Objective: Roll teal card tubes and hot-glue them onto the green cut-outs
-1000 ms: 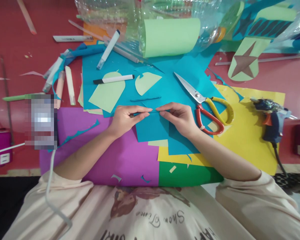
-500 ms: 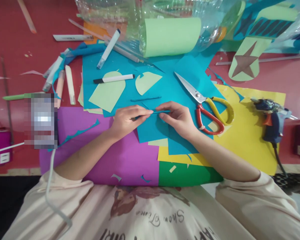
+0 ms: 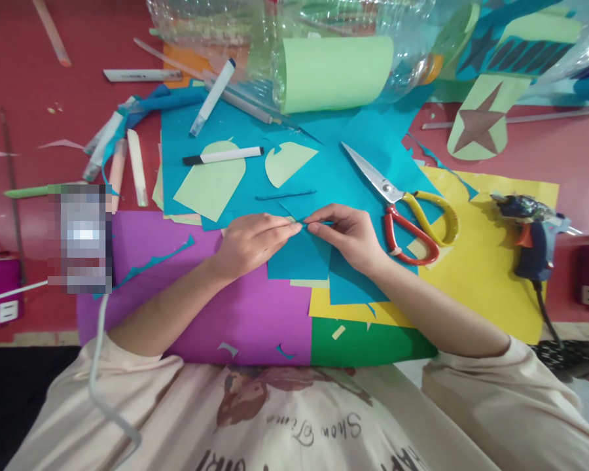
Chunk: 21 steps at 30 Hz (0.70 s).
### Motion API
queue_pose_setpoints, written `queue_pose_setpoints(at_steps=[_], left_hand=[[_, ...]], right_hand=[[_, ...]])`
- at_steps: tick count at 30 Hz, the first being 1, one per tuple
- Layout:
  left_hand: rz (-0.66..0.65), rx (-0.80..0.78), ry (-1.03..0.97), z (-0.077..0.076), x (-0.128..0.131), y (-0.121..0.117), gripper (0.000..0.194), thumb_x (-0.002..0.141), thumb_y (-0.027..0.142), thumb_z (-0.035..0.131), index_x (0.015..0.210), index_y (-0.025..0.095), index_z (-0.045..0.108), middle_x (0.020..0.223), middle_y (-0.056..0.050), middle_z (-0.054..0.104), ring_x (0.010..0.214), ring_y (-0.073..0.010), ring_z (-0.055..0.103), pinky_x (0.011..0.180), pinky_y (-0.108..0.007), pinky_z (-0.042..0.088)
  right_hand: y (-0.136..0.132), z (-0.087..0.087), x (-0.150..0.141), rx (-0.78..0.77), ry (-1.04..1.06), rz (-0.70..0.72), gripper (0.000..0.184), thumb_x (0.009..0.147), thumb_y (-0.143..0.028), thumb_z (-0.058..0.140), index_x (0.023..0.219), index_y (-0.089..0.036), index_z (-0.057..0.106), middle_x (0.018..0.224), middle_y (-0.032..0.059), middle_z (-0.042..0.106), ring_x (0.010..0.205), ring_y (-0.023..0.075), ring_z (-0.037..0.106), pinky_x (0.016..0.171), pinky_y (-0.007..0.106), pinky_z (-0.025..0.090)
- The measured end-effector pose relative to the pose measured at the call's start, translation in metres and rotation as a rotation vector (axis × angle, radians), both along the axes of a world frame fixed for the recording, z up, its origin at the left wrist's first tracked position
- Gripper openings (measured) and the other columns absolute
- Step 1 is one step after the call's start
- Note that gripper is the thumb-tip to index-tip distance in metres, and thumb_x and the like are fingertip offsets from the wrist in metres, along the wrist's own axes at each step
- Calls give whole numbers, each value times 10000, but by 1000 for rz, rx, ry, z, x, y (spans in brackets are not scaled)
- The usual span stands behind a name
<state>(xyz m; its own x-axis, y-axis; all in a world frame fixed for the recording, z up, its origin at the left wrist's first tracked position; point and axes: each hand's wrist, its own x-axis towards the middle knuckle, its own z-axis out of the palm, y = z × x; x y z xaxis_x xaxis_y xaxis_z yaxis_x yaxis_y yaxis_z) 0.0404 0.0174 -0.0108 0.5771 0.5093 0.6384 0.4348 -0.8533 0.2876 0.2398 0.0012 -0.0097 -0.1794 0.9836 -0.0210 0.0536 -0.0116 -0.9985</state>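
My left hand (image 3: 258, 243) and my right hand (image 3: 347, 234) meet fingertip to fingertip over blue paper. Both pinch a thin rolled strip of blue paper (image 3: 303, 223), which is mostly hidden by the fingers. Just beyond them lies a similar narrow blue roll (image 3: 285, 195) on the blue sheet (image 3: 299, 258). Scissors (image 3: 391, 195) with one red and one yellow handle rest partly open to the right of my right hand. A black-and-white marker (image 3: 223, 156) lies across a pale green cutout (image 3: 211, 186), and another green piece (image 3: 289, 163) sits beside it.
Clear plastic bottles (image 3: 417, 52), one wrapped in green paper (image 3: 336, 73), line the far side. A glue gun (image 3: 533, 245) lies on yellow paper (image 3: 485, 281) at right. At left are a phone (image 3: 84, 239) with a cable, several markers (image 3: 104, 147) and purple paper (image 3: 245, 314).
My fingertips have drawn closer together on the blue strip, so less of it shows between them. My left hand has dipped slightly towards me. The surrounding things stay put.
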Motion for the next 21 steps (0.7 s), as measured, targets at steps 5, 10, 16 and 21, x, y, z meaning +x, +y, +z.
queue_pose_setpoints(at_steps=[5,10,16,21], left_hand=[[47,-234,-9,1,2,0,143,912,237,553,953,192,683,885,-28,769,768,-118,721,691,-180,525],[62,-707,-11,6,0,2,450,922,544,435,992,195,710,919,-38,768,691,-120,703,567,-178,486],[57,-784,-59,3,0,5,425,885,557,502,933,210,741,878,-23,772,684,-122,699,591,-187,478],[52,-758,-82,1,1,5,371,885,515,532,927,213,743,892,-26,773,738,-129,713,582,-179,484]], right_hand=[[-1,-1,0,-1,-37,-2,216,753,-420,720,788,-207,721,796,23,744,730,148,679,651,280,540],[-1,0,1,37,-74,10,190,776,-398,703,789,-209,721,816,27,748,741,150,678,676,290,543],[-2,-1,1,99,-117,3,111,798,-317,680,804,-213,721,816,22,748,732,146,670,638,277,523],[-3,-1,0,101,-180,2,144,812,-338,652,819,-211,722,831,25,748,697,141,657,542,263,464]])
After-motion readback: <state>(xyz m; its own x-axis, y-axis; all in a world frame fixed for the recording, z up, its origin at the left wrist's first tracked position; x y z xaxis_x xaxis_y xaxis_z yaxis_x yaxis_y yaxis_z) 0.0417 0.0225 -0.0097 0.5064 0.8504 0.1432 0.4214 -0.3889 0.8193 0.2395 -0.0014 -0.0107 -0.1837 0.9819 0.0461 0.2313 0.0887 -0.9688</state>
